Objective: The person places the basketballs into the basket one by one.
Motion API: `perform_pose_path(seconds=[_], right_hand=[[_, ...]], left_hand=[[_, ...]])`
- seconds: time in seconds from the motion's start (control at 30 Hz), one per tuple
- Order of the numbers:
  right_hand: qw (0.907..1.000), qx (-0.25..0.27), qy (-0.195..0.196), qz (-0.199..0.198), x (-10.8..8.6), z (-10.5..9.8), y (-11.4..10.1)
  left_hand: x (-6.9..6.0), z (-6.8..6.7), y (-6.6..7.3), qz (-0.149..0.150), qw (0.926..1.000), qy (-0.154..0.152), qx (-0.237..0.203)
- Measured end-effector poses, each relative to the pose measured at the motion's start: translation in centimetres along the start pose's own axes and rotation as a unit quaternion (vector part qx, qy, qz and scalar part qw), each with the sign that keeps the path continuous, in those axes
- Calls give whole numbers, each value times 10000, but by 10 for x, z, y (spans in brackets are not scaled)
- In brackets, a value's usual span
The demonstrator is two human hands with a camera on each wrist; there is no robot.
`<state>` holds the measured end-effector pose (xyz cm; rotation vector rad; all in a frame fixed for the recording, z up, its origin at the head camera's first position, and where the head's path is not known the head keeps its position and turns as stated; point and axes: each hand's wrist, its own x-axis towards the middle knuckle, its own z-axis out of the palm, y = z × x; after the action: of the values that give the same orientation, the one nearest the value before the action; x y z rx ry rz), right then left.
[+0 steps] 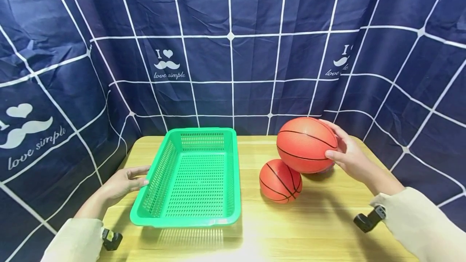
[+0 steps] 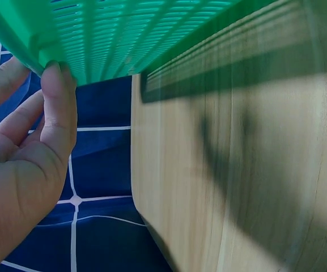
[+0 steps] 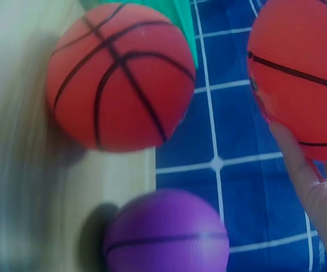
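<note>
My left hand (image 1: 121,183) holds the left rim of a green plastic basket (image 1: 237,181) with slotted sides. In the left wrist view its thumb and fingers (image 2: 58,107) meet the basket's edge (image 2: 30,48). Nothing lies inside the basket. On the right, my right hand (image 1: 349,153) grips an orange-red toy basketball (image 1: 306,144) from its right side, raised off the table. A second orange-red basketball (image 1: 280,181) rests on the table between basket and held ball. In the right wrist view a purple ball (image 3: 166,238) shows below; the head view mostly hides it behind the held ball.
A light wooden table (image 1: 255,229) carries everything. Dark blue curtain (image 1: 255,60) with white grid lines surrounds it at the back and both sides. The table's far edge runs close behind the basket.
</note>
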<state>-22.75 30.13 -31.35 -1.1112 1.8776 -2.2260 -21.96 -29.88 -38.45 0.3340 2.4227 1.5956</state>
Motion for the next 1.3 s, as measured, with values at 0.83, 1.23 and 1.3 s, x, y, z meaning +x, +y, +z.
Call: perform_pose_path(seconds=[0.83,1.23,1.3], right_hand=[[9917,-1204,-20,458,105,60,26],[9865,-1461,-43,739,151,110,54],[9839,-1617,-41,757,157,118,61]], left_hand=[[2,2,-2,15,9997,-34,-238],[1,0,-3,5,9996,14,-279],[1,0,-3,-1,9996,22,-280]])
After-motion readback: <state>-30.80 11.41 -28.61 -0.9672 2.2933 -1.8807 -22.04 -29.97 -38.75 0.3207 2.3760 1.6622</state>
